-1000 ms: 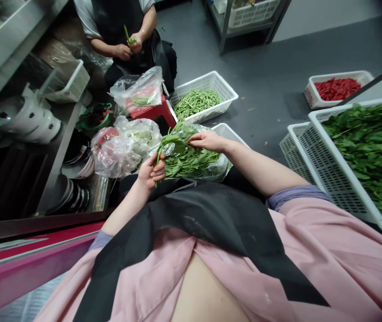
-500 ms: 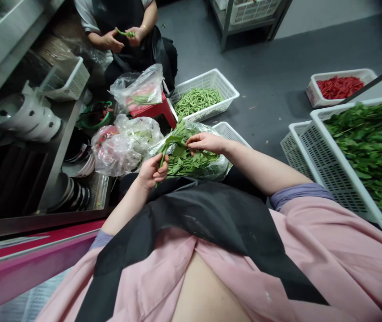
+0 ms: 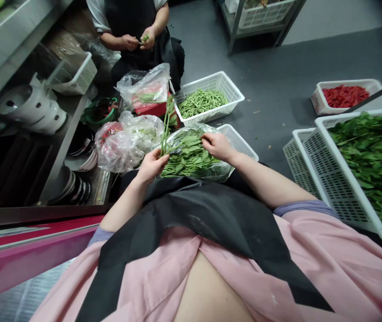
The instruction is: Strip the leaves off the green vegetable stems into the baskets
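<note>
Green stems (image 3: 164, 139) upright in the left hand (image 3: 153, 165)

Just past the black apron (image 3: 207, 214), a clear plastic bag (image 3: 223, 171) holds a pile of leafy greens (image 3: 191, 156). The left hand grips the stems over the pile's left side. At its right side is the right hand (image 3: 219, 146), fingers bunched; from here I can't tell whether they pinch a leaf. Beyond, a white basket (image 3: 235, 100) of green beans (image 3: 204, 103) stands on the floor (image 3: 271, 85). Farthest, a co-worker (image 3: 130, 20) holds a small green piece (image 3: 145, 39).

We can pass over the floor (image 3: 274, 89) between the bean basket (image 3: 215, 113) and the red-filled basket (image 3: 320, 105); plastic bags (image 3: 122, 152) obstruct beside our left hand (image 3: 152, 165), white crates (image 3: 336, 179) beside our right arm (image 3: 267, 179).
</note>
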`<action>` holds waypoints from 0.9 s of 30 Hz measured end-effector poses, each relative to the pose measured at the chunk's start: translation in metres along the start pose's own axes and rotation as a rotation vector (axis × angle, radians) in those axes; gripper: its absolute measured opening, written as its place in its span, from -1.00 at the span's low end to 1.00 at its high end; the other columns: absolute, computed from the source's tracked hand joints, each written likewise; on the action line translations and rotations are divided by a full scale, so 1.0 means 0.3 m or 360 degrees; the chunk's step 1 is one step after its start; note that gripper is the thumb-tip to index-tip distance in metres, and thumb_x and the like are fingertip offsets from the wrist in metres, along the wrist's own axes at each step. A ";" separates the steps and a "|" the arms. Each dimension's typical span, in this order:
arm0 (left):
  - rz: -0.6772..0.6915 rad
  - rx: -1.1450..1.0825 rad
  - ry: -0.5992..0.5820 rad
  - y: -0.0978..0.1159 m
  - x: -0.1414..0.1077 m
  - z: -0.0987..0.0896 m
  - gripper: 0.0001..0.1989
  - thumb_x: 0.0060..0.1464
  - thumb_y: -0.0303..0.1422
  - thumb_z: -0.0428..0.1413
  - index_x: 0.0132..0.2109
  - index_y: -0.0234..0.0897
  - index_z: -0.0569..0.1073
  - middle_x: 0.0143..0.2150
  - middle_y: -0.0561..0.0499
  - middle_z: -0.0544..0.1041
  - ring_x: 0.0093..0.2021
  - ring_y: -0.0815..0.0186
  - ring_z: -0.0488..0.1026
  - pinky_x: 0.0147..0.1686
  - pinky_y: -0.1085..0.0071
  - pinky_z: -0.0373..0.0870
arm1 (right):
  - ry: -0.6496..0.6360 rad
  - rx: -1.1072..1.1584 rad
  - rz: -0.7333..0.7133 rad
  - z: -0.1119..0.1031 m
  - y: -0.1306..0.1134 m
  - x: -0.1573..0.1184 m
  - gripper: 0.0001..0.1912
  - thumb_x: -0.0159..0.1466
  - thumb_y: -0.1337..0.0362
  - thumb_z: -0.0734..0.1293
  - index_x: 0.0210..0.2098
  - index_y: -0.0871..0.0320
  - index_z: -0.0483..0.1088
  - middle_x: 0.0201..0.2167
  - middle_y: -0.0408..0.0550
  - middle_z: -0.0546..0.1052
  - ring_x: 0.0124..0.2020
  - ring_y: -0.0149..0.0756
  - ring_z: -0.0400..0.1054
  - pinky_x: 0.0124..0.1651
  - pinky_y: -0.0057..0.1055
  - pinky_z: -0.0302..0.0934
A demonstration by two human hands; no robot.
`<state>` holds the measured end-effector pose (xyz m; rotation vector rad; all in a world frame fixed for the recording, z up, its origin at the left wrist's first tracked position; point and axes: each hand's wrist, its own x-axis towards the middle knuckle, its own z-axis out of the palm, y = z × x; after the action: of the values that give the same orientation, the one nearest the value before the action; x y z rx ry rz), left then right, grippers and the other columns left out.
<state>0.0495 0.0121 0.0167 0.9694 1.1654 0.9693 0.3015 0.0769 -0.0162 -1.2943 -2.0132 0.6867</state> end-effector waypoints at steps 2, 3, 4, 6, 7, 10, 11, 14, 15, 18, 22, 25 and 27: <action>-0.0017 -0.0092 -0.0046 0.003 -0.002 0.001 -0.61 -0.15 -0.20 0.33 -0.34 -0.27 0.30 -0.64 0.23 0.23 -0.74 0.61 0.02 -0.76 0.63 -0.12 | 0.0098 0.0034 0.0008 0.003 -0.009 -0.017 -0.80 0.20 0.26 0.19 -0.34 0.16 0.43 -0.39 0.01 0.52 -0.33 -0.23 0.33 -0.17 -0.34 0.15; -0.0023 -0.0133 -0.0064 0.002 -0.003 0.001 -0.61 -0.14 -0.19 0.32 -0.35 -0.26 0.27 -0.63 0.23 0.22 -0.74 0.61 0.02 -0.76 0.63 -0.13 | 0.0147 0.0068 0.0032 0.009 -0.012 -0.025 -0.81 0.20 0.24 0.19 -0.35 0.15 0.42 -0.40 0.00 0.50 -0.33 -0.23 0.33 -0.17 -0.33 0.16; -0.0021 -0.0160 -0.0072 0.001 -0.003 0.003 -0.60 -0.13 -0.18 0.32 -0.36 -0.25 0.26 -0.64 0.23 0.21 -0.74 0.61 0.01 -0.76 0.63 -0.14 | 0.0199 0.0120 0.0069 0.018 -0.013 -0.034 -0.81 0.21 0.22 0.19 -0.35 0.14 0.41 -0.43 -0.02 0.48 -0.34 -0.23 0.31 -0.17 -0.33 0.16; 0.0010 -0.0162 -0.0081 -0.004 -0.004 0.011 -0.61 -0.15 -0.19 0.33 -0.37 -0.26 0.28 -0.65 0.23 0.19 -0.74 0.60 0.00 -0.75 0.62 -0.16 | 0.0291 0.0290 0.0186 0.042 -0.007 -0.046 -0.80 0.22 0.16 0.19 -0.37 0.11 0.38 -0.52 -0.08 0.41 -0.41 -0.27 0.27 -0.23 -0.35 0.17; 0.0037 -0.0146 -0.0083 -0.006 -0.004 0.017 -0.61 -0.17 -0.19 0.35 -0.37 -0.27 0.30 -0.66 0.23 0.18 -0.73 0.60 0.00 -0.75 0.62 -0.16 | 0.0328 0.0398 0.0257 0.054 0.001 -0.048 -0.78 0.23 0.13 0.18 -0.37 0.11 0.36 -0.56 -0.11 0.36 -0.45 -0.30 0.24 -0.28 -0.37 0.16; 0.0103 -0.0098 -0.0113 -0.005 -0.008 0.029 -0.61 -0.22 -0.19 0.37 -0.39 -0.30 0.36 -0.66 0.19 0.21 -0.72 0.60 0.03 -0.74 0.59 -0.15 | 0.0460 0.0646 0.0450 0.052 0.045 -0.028 -0.73 0.27 0.05 0.15 -0.33 0.10 0.32 -0.60 -0.16 0.27 -0.54 -0.35 0.17 -0.40 -0.40 0.14; 0.0114 -0.0087 -0.0132 -0.001 -0.010 0.029 -0.61 -0.22 -0.19 0.38 -0.40 -0.30 0.37 -0.65 0.18 0.21 -0.72 0.60 0.03 -0.74 0.59 -0.15 | 0.0536 0.0664 0.0499 0.033 0.062 -0.014 -0.71 0.28 0.04 0.13 -0.30 0.11 0.31 -0.59 -0.16 0.28 -0.55 -0.36 0.17 -0.42 -0.41 0.14; 0.0099 -0.0050 -0.0198 0.015 -0.012 0.011 -0.61 -0.23 -0.19 0.38 -0.42 -0.32 0.37 -0.65 0.18 0.20 -0.72 0.61 0.02 -0.73 0.58 -0.15 | 0.0681 0.0585 0.0475 -0.062 0.087 0.030 -0.63 0.31 0.00 0.10 -0.23 0.15 0.33 -0.52 -0.10 0.33 -0.50 -0.36 0.22 -0.40 -0.40 0.16; 0.0076 -0.0038 -0.0224 0.019 -0.011 0.002 -0.61 -0.23 -0.19 0.38 -0.42 -0.32 0.36 -0.66 0.18 0.19 -0.72 0.61 0.02 -0.73 0.58 -0.15 | 0.0618 0.0561 0.0391 -0.093 0.078 0.040 -0.62 0.30 -0.01 0.12 -0.22 0.16 0.35 -0.50 -0.09 0.35 -0.48 -0.36 0.24 -0.38 -0.40 0.17; -0.0007 -0.0042 -0.0319 0.025 0.003 -0.014 -0.60 -0.23 -0.19 0.38 -0.41 -0.31 0.34 -0.66 0.20 0.17 -0.72 0.60 0.01 -0.73 0.59 -0.17 | -0.0027 0.0560 0.0039 -0.136 -0.012 0.051 -0.65 0.23 0.03 0.24 -0.27 0.21 0.41 -0.44 -0.08 0.42 -0.41 -0.38 0.27 -0.30 -0.41 0.17; -0.0111 -0.0042 -0.0403 0.022 0.022 -0.006 -0.58 -0.23 -0.18 0.37 -0.39 -0.30 0.33 -0.66 0.21 0.16 -0.72 0.60 0.00 -0.73 0.58 -0.21 | -0.1033 0.0565 -0.0246 -0.088 -0.154 0.047 -0.71 0.14 0.13 0.31 -0.33 0.26 0.44 -0.43 -0.11 0.45 -0.40 -0.42 0.24 -0.28 -0.44 0.13; -0.0186 -0.0018 -0.0426 0.021 0.025 -0.001 -0.57 -0.24 -0.17 0.37 -0.38 -0.30 0.33 -0.64 0.20 0.18 -0.72 0.61 -0.01 -0.74 0.57 -0.23 | -0.1262 0.0537 -0.0219 -0.059 -0.178 0.044 -0.72 0.13 0.15 0.29 -0.33 0.27 0.44 -0.48 -0.14 0.41 -0.45 -0.46 0.17 -0.32 -0.46 0.07; -0.0193 -0.0012 -0.0390 0.022 0.025 -0.002 -0.56 -0.24 -0.17 0.38 -0.37 -0.30 0.33 -0.64 0.21 0.18 -0.72 0.61 -0.02 -0.74 0.57 -0.23 | -0.1271 0.0576 -0.0113 -0.055 -0.162 0.041 -0.69 0.14 0.13 0.29 -0.29 0.27 0.44 -0.49 -0.15 0.39 -0.48 -0.48 0.14 -0.36 -0.46 0.04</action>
<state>0.0493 0.0213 0.0208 0.9705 1.0011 0.7355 0.2816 0.0711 0.0324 -0.7804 -2.3449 1.6360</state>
